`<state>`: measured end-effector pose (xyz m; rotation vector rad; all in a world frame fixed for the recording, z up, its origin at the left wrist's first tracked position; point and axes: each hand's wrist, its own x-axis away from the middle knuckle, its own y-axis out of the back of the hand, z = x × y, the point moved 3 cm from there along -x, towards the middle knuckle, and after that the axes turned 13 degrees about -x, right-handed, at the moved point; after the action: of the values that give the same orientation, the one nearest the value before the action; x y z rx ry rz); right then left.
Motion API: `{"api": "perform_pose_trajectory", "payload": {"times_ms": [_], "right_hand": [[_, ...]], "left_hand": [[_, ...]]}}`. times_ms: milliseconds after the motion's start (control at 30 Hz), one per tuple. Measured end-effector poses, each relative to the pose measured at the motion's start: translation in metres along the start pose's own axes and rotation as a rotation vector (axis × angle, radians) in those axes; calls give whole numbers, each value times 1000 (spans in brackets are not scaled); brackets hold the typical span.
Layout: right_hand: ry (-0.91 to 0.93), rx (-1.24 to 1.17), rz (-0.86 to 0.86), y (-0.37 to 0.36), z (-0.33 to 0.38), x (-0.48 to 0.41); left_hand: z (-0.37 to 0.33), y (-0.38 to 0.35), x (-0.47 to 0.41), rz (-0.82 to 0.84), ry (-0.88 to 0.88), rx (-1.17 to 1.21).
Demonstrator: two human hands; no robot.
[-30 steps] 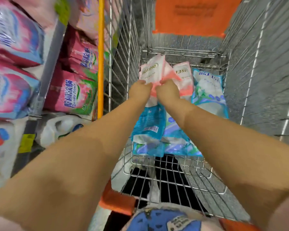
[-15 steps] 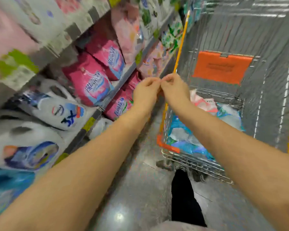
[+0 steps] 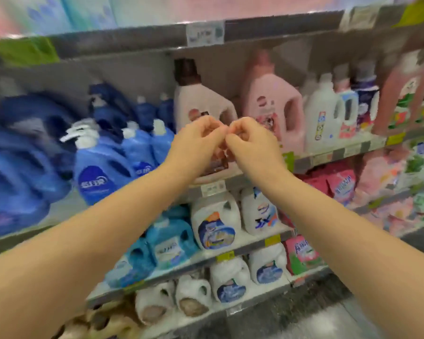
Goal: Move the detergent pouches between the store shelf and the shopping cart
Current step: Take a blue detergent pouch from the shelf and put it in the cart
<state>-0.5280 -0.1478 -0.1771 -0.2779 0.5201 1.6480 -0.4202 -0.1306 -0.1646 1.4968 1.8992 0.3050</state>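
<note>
My left hand [image 3: 198, 137] and my right hand [image 3: 251, 139] are raised side by side in front of the store shelf [image 3: 328, 156], fingertips nearly touching. Both pinch the top edge of a pink detergent pouch [image 3: 217, 165] that hangs below them, mostly hidden behind my fingers and blurred. More pink detergent pouches [image 3: 342, 185] lie on a lower shelf to the right. The shopping cart is out of view.
Blue detergent jugs [image 3: 96, 167] fill the shelf on the left. Pink jugs [image 3: 272, 111] and white jugs [image 3: 321, 118] stand right behind my hands. White and light-blue jugs [image 3: 213, 226] sit on the lower shelves. Grey floor [image 3: 304, 321] shows at the bottom right.
Both hands lifted the pink pouch out of the cart and swung left and up with it. The view turned from the cart to face the shelf.
</note>
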Motion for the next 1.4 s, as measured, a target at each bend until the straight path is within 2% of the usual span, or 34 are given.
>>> {"api": "perform_pose_trajectory", "payload": {"times_ms": [200, 400, 600, 733, 900, 1100, 1200, 1300, 1400], "right_hand": [[243, -46, 256, -89, 65, -65], [347, -183, 444, -173, 119, -114], [570, -68, 511, -252, 183, -133], [613, 10, 526, -310, 221, -148], [488, 170, 543, -389, 251, -183], [-75, 106, 659, -459, 252, -213], [-278, 33, 742, -483, 250, -219], [-335, -16, 797, -506, 256, -225], [-226, 102, 780, -520, 264, -230]], "left_hand": [[15, 123, -20, -209, -9, -135], [21, 236, -29, -363, -22, -356], [39, 336, -31, -416, -77, -538], [64, 411, -31, -447, -47, -670], [105, 497, -43, -479, 84, -899], [166, 553, -66, -450, 356, -940], [182, 565, -77, -498, 389, -922], [190, 576, -73, -533, 367, -913], [202, 583, -63, -439, 376, -1077]]}}
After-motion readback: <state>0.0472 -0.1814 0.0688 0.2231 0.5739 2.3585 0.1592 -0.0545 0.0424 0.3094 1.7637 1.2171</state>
